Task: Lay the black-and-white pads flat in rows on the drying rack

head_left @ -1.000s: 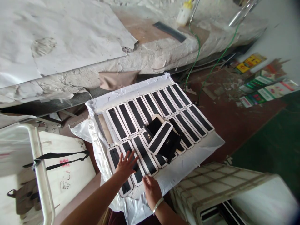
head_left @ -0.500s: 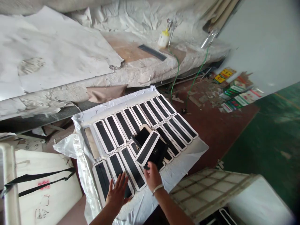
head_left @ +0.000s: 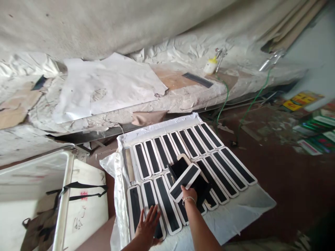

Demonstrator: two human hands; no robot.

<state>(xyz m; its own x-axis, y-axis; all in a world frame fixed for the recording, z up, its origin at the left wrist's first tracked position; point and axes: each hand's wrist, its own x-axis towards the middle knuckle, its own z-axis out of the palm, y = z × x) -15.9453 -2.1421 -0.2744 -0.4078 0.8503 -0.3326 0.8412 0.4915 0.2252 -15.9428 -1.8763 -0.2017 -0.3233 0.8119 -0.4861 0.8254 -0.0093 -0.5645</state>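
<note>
White-edged black strips (head_left: 227, 170) lie in two rows on a board covered with whitish plastic (head_left: 246, 205). My left hand (head_left: 148, 225) rests with fingers spread on the lower ends of the strips at the front left. A loose strip (head_left: 185, 181) lies aslant over a black item with a beige edge (head_left: 180, 167), near the middle of the rows. My right hand (head_left: 188, 195), a bracelet on its wrist, is at the lower edge of this loose strip; its fingers are bent and partly hidden, so its grip is unclear.
Behind the board runs a covered bench with a white sheet (head_left: 112, 87), a dark strip (head_left: 198, 80) and a yellow-topped spray bottle (head_left: 210, 65). Green hoses hang down at the right. A white bin (head_left: 86, 202) with dark straps stands at the left. Coloured boxes (head_left: 300, 100) lie at the far right.
The view has swung left, so the board appears farther right and lower. My right hand has moved up onto the loose strip's edge. My left hand stays spread on the strips.
</note>
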